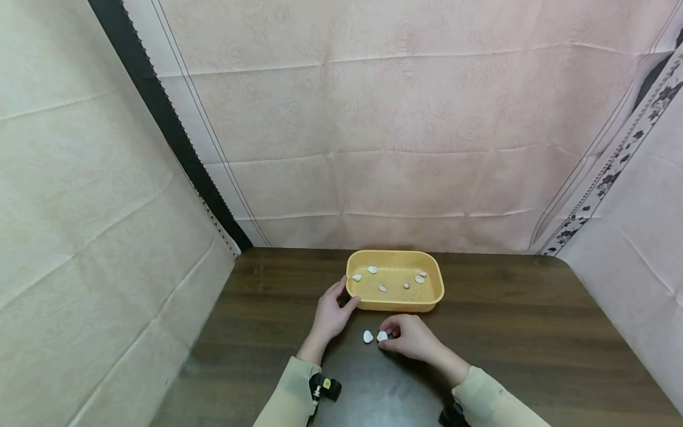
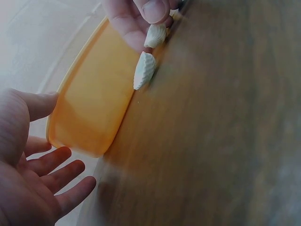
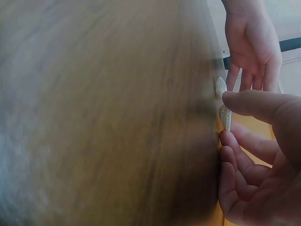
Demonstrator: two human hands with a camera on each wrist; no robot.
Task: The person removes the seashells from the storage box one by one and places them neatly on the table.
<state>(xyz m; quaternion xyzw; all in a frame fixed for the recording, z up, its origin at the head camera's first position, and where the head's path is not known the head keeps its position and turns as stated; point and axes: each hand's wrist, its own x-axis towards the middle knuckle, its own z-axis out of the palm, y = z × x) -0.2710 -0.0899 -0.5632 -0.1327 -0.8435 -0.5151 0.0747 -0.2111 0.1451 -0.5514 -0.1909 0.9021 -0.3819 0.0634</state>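
Between its thumb and fingers my right hand [image 1: 409, 339] pinches a white ridged seashell [image 1: 382, 336], low at the table in front of the yellow tray [image 1: 396, 306]. A second white seashell [image 1: 368, 337] lies on the table just left of it; both shells also show in the left wrist view, one seashell [image 2: 144, 70] standing nearest the camera. My left hand [image 1: 329, 314] is at the tray's left front corner, thumb and fingertips right at the rim, fingers loosely spread. Inside the tray lie several small shells, among them a pale seashell [image 1: 372, 269] near the back.
The dark brown wooden table [image 1: 507, 332] extends to both sides and in front of the tray. Pale patterned cloth [image 1: 405, 118] hangs behind it, with more cloth at left and right. Each sleeve has a black wrist device [image 1: 328, 388] strapped on.
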